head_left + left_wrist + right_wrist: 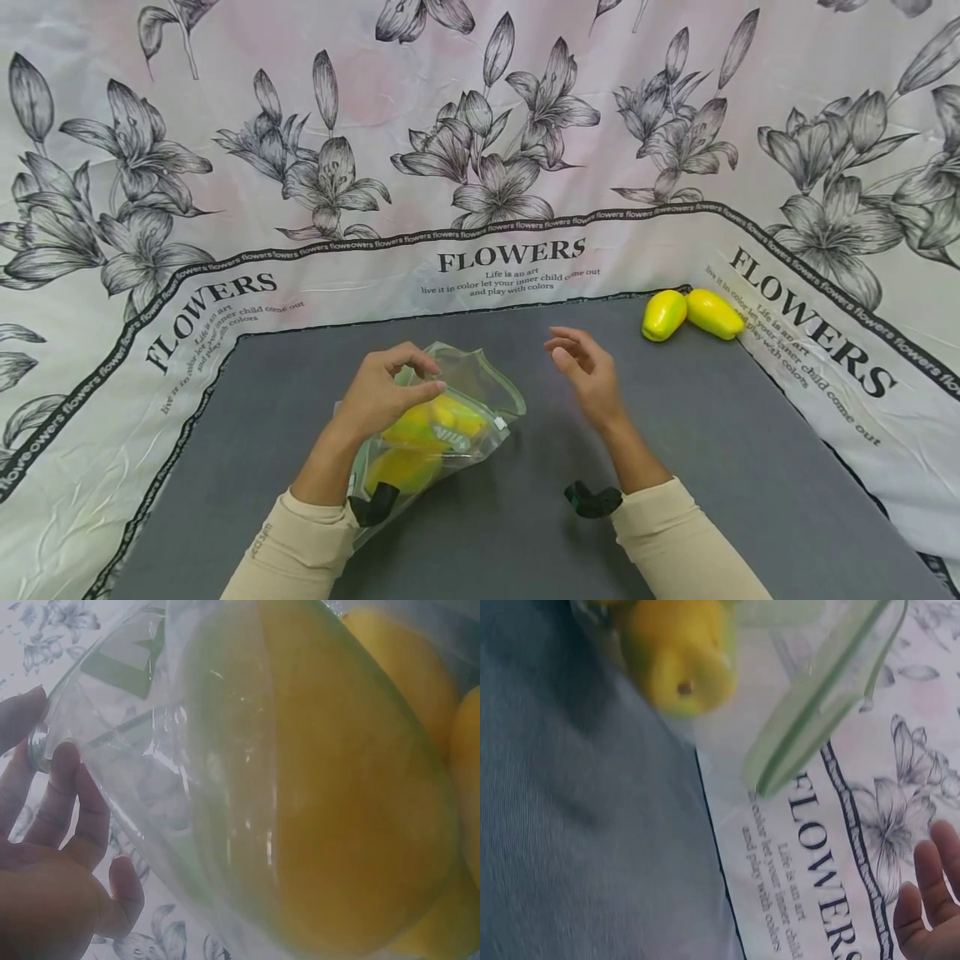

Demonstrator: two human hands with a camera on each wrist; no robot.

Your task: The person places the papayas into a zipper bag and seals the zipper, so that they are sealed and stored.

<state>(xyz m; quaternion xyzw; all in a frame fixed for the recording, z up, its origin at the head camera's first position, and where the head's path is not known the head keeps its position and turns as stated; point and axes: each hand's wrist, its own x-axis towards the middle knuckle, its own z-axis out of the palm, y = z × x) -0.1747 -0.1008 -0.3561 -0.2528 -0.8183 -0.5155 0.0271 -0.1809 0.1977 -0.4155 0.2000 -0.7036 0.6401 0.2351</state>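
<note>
A clear zip bag (502,392) with green-tinted plastic holds several yellow-green mangoes (408,468). At its upper left, the left hand (375,396) pinches the bag's edge between thumb and fingers. The left wrist view shows this grip on the edge of the bag (150,772), beside a large mango (352,787). To the right of the bag, the right hand (588,379) is raised with relaxed, slightly bent fingers, holding nothing and apart from the bag. In the right wrist view its fingertips (930,892) show at the lower right, below the bag's green-tinted top (810,727).
Two more yellow-green mangoes (664,316) lie side by side at the back right corner of the grey table (712,467). White cloth with printed flowers (360,275) stands around the table's back and sides. A black device sits at each wrist.
</note>
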